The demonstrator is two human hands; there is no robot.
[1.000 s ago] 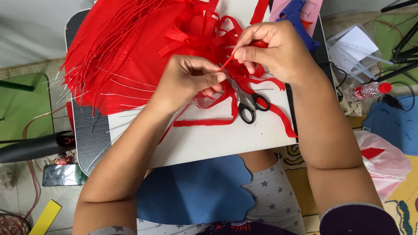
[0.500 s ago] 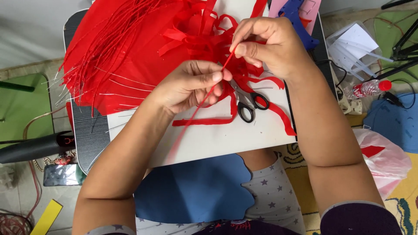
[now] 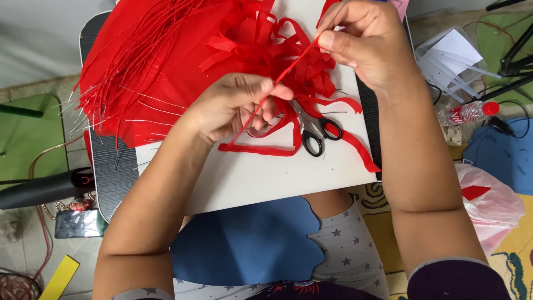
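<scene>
- So the step here looks like wrapping a thin wire stem [image 3: 283,75] in red tape: it runs taut on a diagonal between the two hands, above the white table [image 3: 266,178].
- Left hand [image 3: 236,105] has its grip pinched narrow on the lower part of the stem, thumb and forefinger closed right on it. The bare-ish tail carries on down and left, below that grip.
- Right hand [image 3: 363,41] is up and to the right, its grip also closed tight on the top end of the stem, pulling it out straight.
- Just behind the line between the two grips sits a messy pile of red paper strips [image 3: 266,47]. Further left of the left grip there's a bundle of red wrapped wires [image 3: 127,66] fanned over a red sheet.
- Black-handled scissors [image 3: 316,133] lie just right of and below the left grip, untouched.
- My guess at what the next bit needs: keep the tension steady and roll the stem between the fingertips so the covering goes on evenly, no slack.
</scene>
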